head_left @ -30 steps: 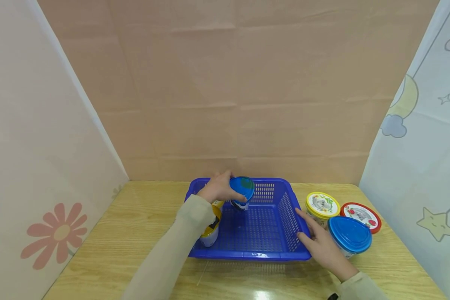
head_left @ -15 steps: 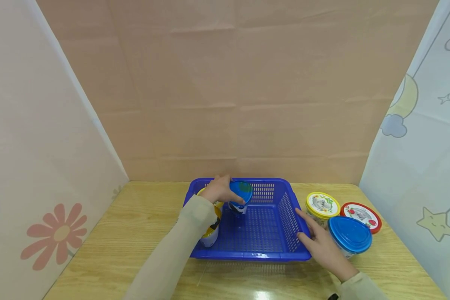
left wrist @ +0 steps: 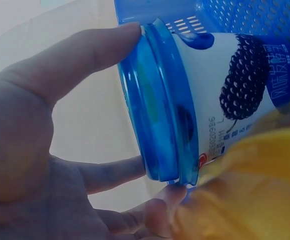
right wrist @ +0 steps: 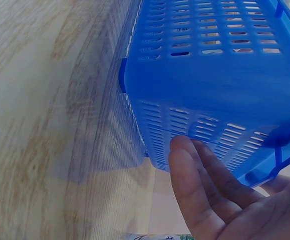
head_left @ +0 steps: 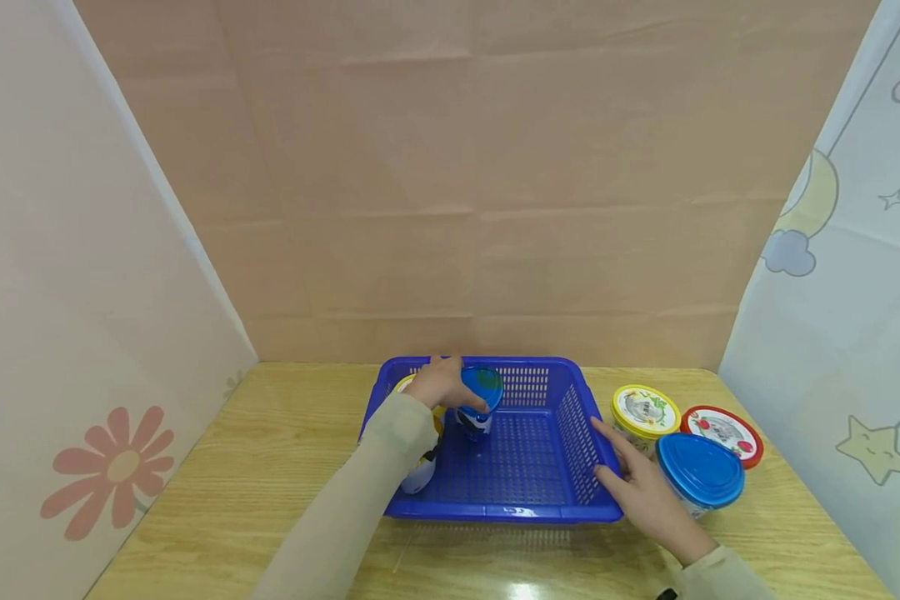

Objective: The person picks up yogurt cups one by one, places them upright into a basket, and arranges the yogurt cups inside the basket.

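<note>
My left hand [head_left: 438,387] holds a blue-lidded yogurt tub [head_left: 483,385] by its lid end, inside the blue plastic basket [head_left: 495,512] near its back. In the left wrist view, a blackberry is printed on the white tub [left wrist: 204,95], and my thumb and fingers span the lid. Yellow-and-white tubs [head_left: 418,477] stand along the basket's left side, partly hidden by my left sleeve. My right hand [head_left: 648,493] grips the basket's right rim. In the right wrist view, the fingers [right wrist: 187,185] of that hand lie against the slotted outer wall.
On the wooden table [head_left: 270,467], right of the basket, stand a yellow-lidded tub [head_left: 647,410], a red-lidded tub [head_left: 722,433] and another blue-lidded tub [head_left: 700,468]. They are close to my right hand. A brown backdrop [head_left: 465,208] rises behind the table, with printed cloth at both sides.
My left hand has lowered the blue-lidded yogurt tub a little deeper into the basket and slightly to the left. My right hand and the basket have stayed in place.
</note>
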### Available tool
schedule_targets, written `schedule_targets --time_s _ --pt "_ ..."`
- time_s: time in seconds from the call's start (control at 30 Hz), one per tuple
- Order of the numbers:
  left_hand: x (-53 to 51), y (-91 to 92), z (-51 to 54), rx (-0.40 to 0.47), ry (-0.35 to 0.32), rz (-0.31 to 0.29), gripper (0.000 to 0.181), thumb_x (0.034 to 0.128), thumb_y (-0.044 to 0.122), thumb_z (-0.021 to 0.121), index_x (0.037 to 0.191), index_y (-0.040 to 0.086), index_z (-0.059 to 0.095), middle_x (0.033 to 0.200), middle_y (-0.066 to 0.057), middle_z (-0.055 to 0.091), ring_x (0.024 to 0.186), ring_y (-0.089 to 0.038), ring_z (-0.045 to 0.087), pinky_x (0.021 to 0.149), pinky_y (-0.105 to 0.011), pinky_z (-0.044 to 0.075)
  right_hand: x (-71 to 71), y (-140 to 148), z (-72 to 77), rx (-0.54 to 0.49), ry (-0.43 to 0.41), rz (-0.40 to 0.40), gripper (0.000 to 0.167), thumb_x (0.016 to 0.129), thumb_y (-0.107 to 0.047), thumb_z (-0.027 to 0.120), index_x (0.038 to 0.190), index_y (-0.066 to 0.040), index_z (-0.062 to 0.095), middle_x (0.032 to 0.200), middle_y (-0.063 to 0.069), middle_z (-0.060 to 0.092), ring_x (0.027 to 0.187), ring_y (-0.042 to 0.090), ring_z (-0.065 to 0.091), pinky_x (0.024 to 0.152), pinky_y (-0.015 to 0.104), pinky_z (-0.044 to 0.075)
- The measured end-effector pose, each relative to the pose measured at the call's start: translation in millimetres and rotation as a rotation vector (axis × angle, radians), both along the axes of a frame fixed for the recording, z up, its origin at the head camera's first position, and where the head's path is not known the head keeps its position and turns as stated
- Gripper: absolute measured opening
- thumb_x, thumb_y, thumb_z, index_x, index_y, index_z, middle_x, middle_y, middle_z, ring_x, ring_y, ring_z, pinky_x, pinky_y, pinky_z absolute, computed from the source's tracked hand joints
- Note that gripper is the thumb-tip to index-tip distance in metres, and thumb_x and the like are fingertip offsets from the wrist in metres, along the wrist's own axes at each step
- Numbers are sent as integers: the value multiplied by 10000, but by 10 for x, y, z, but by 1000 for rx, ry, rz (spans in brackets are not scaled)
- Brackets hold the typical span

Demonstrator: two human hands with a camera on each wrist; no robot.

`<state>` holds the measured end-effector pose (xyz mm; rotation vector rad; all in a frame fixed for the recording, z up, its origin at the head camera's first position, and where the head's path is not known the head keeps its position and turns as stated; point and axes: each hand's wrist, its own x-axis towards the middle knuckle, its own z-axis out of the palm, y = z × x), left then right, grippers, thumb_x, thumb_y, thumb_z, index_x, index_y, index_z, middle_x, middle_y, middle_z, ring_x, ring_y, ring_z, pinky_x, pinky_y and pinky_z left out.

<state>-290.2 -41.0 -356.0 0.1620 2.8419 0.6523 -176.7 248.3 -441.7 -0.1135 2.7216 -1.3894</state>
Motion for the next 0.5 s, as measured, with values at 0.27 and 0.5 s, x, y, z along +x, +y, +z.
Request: schedule_targets --time_s 0.27,0.5 --pt "11 5 21 -13 2 3 1069 756 457 857 1582 113 273 1616 -217 216 1369 -469 397 1062 -573 423 -14 4 -7 6 4 -2 648 1012 -185 558 1588 -247 268 1460 342 437 1130 382 640 802 479 592" --pt "32 11 43 -16 -1 15 1035 768 455 847 1570 99 298 1587 -223 270 1345 -450 426 1059 -573 426 -20 5 -14 4 3 -2 651 1009 -180 560 1588 -245 269 1452 341 448 1112 374 650 787 470 596"
